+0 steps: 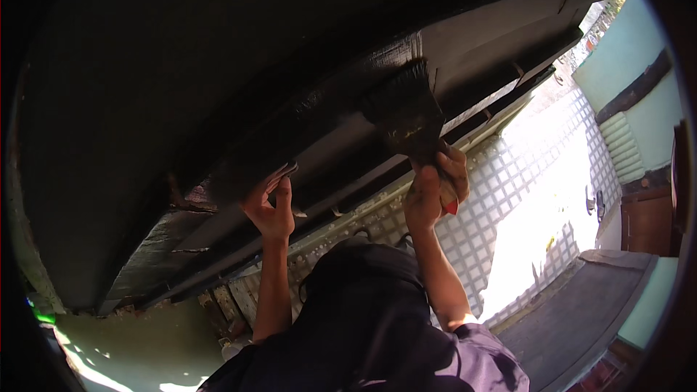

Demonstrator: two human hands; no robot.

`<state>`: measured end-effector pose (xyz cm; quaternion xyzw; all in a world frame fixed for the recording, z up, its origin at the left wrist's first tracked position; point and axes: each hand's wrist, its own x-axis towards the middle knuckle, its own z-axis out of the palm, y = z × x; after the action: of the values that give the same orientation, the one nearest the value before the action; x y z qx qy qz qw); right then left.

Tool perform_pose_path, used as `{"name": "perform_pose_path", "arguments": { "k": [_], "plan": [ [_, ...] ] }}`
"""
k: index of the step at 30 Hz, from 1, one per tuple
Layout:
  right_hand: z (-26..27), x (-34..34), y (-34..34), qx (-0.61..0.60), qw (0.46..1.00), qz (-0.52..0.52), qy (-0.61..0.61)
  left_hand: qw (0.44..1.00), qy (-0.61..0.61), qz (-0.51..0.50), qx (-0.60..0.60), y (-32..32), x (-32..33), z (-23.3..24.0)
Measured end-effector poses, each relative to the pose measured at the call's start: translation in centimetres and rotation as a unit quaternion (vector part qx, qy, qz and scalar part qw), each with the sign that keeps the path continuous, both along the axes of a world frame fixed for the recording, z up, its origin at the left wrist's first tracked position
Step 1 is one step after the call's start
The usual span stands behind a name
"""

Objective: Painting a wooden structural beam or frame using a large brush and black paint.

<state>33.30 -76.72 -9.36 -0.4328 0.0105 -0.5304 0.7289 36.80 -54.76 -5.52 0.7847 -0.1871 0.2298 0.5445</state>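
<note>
My right hand (pixel 438 190) grips the handle of a wide, flat paintbrush (pixel 414 114), whose dark bristles point up and lie against the face of a long wooden board (pixel 463 43). Wet, dark coating shines on the board near the bristle tips, while the stretch to the right is paler. My left hand (pixel 272 204) is raised at the lower edge of the woodwork, fingers bent. Its fingertips lie in shadow, and whether they grip a thin dark piece or only touch the edge I cannot tell.
Stepped dark boards run diagonally overhead. Beneath them lies a tiled floor (pixel 474 218), partly in bright sunlight. A grey ledge (pixel 577 299) is at the lower right, near a pale green wall (pixel 626 60) with a dark wooden beam. Some worn wood pieces (pixel 223 305) stand at the lower left.
</note>
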Motion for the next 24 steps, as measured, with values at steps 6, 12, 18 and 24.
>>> {"name": "perform_pose_path", "arguments": {
  "k": [6,12,18,24],
  "plan": [
    [2.9,-2.4,-1.6,0.081,0.993,0.044,-0.067,1.0,0.007,0.014,0.025,0.1,-0.5,0.5],
    [2.7,1.0,-2.2,-0.109,0.993,-0.005,-0.048,0.999,0.009,0.018,0.025,-0.1,-0.3,0.9],
    [-0.1,-0.4,-2.8,0.008,1.0,0.015,-0.011,0.999,0.006,0.031,0.03,-0.3,-0.4,1.0],
    [2.0,-1.6,-3.3,0.047,0.995,0.057,-0.063,0.999,0.009,0.037,0.025,0.0,-0.1,0.9]
  ]
}}
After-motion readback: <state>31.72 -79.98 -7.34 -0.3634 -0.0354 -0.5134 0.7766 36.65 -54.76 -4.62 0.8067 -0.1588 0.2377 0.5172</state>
